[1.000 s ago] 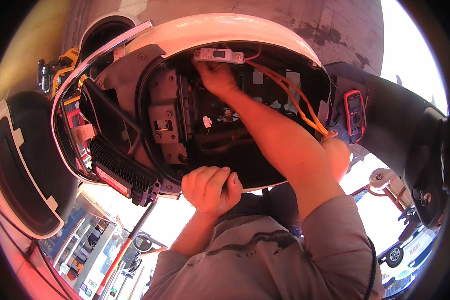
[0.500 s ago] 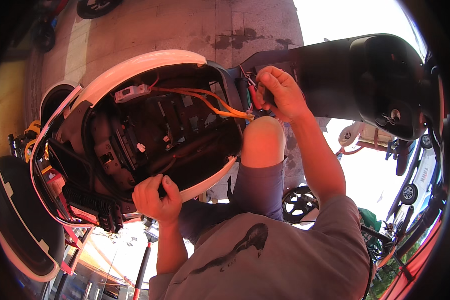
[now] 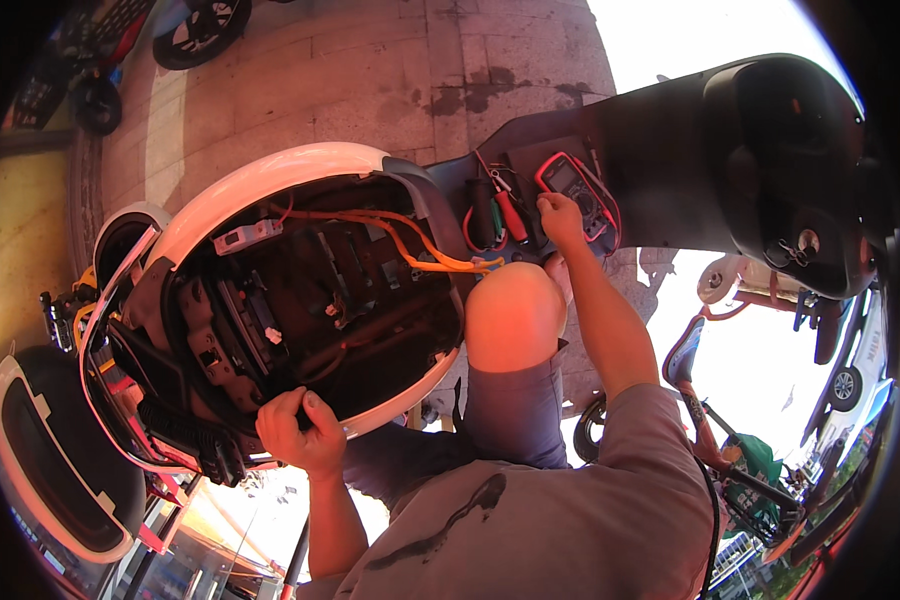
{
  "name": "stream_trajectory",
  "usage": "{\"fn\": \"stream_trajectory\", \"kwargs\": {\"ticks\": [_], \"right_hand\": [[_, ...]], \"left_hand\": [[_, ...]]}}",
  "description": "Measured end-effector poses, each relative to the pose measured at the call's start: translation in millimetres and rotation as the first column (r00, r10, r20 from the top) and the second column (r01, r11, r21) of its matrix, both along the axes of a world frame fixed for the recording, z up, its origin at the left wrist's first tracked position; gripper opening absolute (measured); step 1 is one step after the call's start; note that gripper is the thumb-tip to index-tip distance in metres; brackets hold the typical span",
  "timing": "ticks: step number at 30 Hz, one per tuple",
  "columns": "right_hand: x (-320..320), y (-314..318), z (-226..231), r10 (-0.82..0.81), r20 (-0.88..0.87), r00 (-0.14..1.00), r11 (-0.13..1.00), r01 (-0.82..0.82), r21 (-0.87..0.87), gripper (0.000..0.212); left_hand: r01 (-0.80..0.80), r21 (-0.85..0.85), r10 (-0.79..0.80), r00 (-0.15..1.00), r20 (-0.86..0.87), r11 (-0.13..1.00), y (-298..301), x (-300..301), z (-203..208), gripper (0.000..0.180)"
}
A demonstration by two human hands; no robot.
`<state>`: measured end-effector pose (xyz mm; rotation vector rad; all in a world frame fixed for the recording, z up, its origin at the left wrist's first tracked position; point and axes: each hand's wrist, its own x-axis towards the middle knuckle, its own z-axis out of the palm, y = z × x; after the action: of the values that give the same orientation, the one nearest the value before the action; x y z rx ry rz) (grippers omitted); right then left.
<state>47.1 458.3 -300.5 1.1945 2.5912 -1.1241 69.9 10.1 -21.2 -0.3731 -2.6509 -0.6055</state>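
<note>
I can read no words or numbers with certainty: faint lettering runs along the white car (image 3: pixel 868 362), while markings on the red-edged multimeter (image 3: pixel 575 190) are too small for me to make out.

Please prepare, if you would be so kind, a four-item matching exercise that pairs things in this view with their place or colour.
1. left hand
2. circuit breaker
3. orange cables
4. digital multimeter

A. red-edged, next to the right hand
B. running toward the right end of the open compartment
C. at the near rim of the open compartment, toward its left end
D. white, near the far side of the open compartment

Pairs: 1-C, 2-D, 3-B, 4-A
</note>
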Motion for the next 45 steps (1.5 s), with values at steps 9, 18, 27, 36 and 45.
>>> {"fn": "stream_trajectory", "kwargs": {"ticks": [9,18,27,36,45], "right_hand": [[-72,-142,261,0.509,-0.657,0.556,0.446,-0.824,-0.351,0.012],[-116,-344,167,1.000,-0.021,-0.012,-0.017,-0.967,-0.255,0.031],[-88,-374,142,0.953,-0.228,0.199,0.145,-0.962,-0.233,0.071],[-68,-389,145,0.861,-0.322,0.393,0.357,-0.919,-0.167,0.103],[-81,-383,134,0.789,-0.470,0.396,0.338,-0.918,-0.207,0.096]], "left_hand": [[-0.012,0.021,0.013,1.000,-0.011,1.000,-6,4,-2,0.009],[0.045,0.069,-0.043,0.999,-0.029,0.997,-9,3,-1,0.018],[0.015,0.079,-0.019,0.998,0.054,0.997,-11,5,4,0.019],[0.042,0.079,-0.048,0.996,0.080,0.996,-10,3,7,0.012],[0.028,0.064,-0.034,0.995,0.090,0.998,-7,3,6,0.009]]}}
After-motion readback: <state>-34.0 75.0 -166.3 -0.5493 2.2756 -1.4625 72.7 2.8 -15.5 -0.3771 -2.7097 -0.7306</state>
